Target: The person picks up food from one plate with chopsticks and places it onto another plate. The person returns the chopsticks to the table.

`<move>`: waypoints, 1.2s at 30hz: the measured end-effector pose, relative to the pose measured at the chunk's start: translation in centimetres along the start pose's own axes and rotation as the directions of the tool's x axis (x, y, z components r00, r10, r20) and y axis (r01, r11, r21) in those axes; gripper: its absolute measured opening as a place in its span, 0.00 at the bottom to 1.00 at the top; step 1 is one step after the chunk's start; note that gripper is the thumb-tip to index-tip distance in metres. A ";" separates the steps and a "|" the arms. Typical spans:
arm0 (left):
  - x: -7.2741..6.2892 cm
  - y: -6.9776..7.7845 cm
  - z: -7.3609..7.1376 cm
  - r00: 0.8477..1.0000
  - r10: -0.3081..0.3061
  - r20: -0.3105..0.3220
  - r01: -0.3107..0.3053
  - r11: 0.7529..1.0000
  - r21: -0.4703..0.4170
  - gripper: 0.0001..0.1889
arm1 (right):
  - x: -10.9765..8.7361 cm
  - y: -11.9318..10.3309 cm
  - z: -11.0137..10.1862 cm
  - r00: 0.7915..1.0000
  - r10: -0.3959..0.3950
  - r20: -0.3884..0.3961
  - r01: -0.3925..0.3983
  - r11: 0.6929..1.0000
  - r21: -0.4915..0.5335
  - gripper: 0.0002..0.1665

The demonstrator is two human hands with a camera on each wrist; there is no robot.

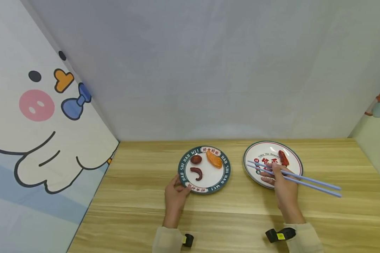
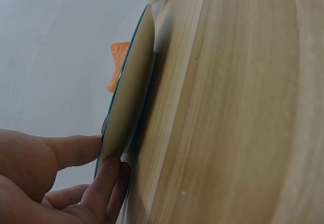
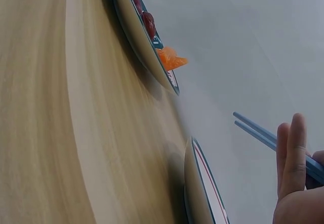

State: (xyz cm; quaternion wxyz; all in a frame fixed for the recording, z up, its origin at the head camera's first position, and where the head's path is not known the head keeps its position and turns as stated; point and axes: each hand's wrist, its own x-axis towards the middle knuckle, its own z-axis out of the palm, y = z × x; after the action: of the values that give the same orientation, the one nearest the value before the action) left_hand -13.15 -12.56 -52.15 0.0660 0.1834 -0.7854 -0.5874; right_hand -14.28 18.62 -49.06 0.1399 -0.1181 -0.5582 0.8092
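My left hand (image 1: 175, 196) grips the near left rim of a green-rimmed plate (image 1: 210, 179); in the left wrist view the thumb (image 2: 78, 150) is at the upper edge and fingers are beneath. This plate bears a round brown piece (image 1: 196, 159), an orange striped slice (image 1: 214, 159) like salmon, and a curled dark-red piece (image 1: 197, 173) like a tentacle. My right hand (image 1: 285, 191) holds a pair of light-blue chopsticks (image 1: 316, 181) over a white plate (image 1: 255, 151) with printed lettering. Their tips are slightly apart with nothing between them. A glossy red food piece (image 1: 283, 158) lies on that plate.
Both plates are on a wood-grain table (image 1: 228, 225), side by side with a gap between them. A pale grey wall (image 1: 209, 70) rises behind the table's far edge. To the left stands a panel (image 1: 6, 140) with a cartoon figure.
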 end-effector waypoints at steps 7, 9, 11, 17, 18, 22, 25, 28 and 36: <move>0.0 0.3 0.0 1.000 0.001 0.001 -0.001 1.000 0.008 0.36 | -0.1 0.3 0.6 0.999 0.022 0.030 -0.022 0.999 -0.026 0.18; 0.1 0.3 -0.1 1.000 0.006 -0.003 -0.006 1.000 0.008 0.36 | -0.1 0.4 0.8 0.999 0.023 0.035 -0.022 1.000 -0.018 0.18; 0.1 0.2 -0.1 1.000 0.005 -0.006 -0.005 1.000 0.004 0.36 | -0.2 0.5 1.0 0.999 0.017 0.038 -0.017 1.000 -0.005 0.18; 0.1 0.3 -0.1 1.000 0.000 -0.001 0.000 1.000 0.005 0.36 | -0.5 0.9 1.6 0.999 0.016 0.033 -0.017 1.000 0.024 0.15; 0.1 0.2 0.0 1.000 0.002 -0.001 -0.002 1.000 0.008 0.36 | -0.6 0.9 1.7 0.999 0.019 0.030 -0.019 0.999 0.026 0.15; 0.1 0.1 0.0 1.000 -0.003 -0.003 0.003 1.000 0.008 0.36 | -0.8 1.2 2.3 0.999 0.030 0.022 -0.031 0.999 0.018 0.14; 0.1 0.1 0.0 1.000 -0.005 -0.004 0.005 1.000 0.006 0.36 | -0.9 1.5 2.6 0.999 0.031 0.028 -0.031 0.999 -0.007 0.15; 0.1 0.1 0.0 1.000 -0.007 0.001 0.007 1.000 0.002 0.36 | -1.0 1.8 2.9 0.999 0.033 0.037 -0.032 0.999 -0.027 0.17; -0.1 0.3 0.0 1.000 -0.007 0.011 0.008 1.000 -0.023 0.36 | -1.4 2.4 3.5 0.997 0.056 0.047 -0.052 0.996 -0.069 0.17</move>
State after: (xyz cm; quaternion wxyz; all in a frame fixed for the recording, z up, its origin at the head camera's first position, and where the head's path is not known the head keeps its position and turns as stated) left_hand -13.09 -12.42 -51.91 0.0616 0.1823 -0.7783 -0.5977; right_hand -14.41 14.31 -50.05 0.1001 -0.1179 -0.5850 0.7961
